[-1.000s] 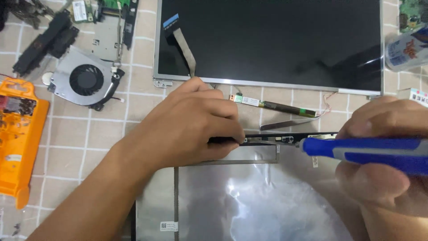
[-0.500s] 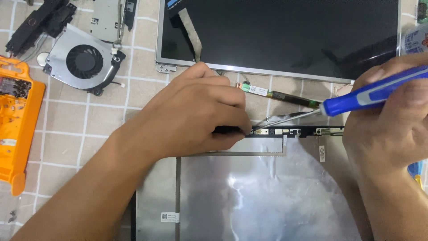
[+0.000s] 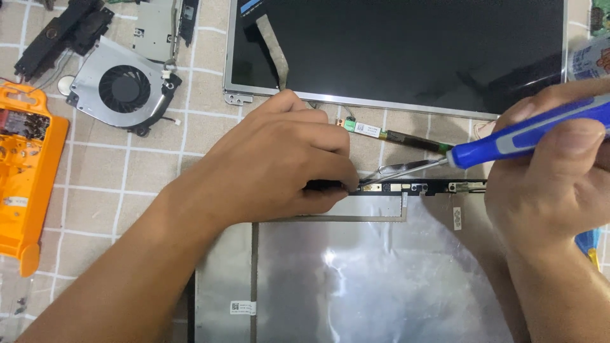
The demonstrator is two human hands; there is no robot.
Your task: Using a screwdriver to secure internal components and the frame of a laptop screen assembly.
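Left hand [image 3: 279,165] pinches far edge of one laptop lid cover [image 3: 356,273], lying near centre on tiled desk [image 3: 127,190]. Right hand [image 3: 553,184] grips one blue-handled screwdriver [image 3: 508,143], tip touching black bracket strip [image 3: 419,186] on that edge. Far: one bare LCD panel [image 3: 413,51]. Far left: one cooling fan [image 3: 124,86]. Left edge: one orange tool case [image 3: 28,178].

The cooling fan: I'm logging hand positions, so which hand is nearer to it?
Left. The left hand rests just right of the cooling fan, apart from it; the right hand, holding the blue screwdriver, is far right.
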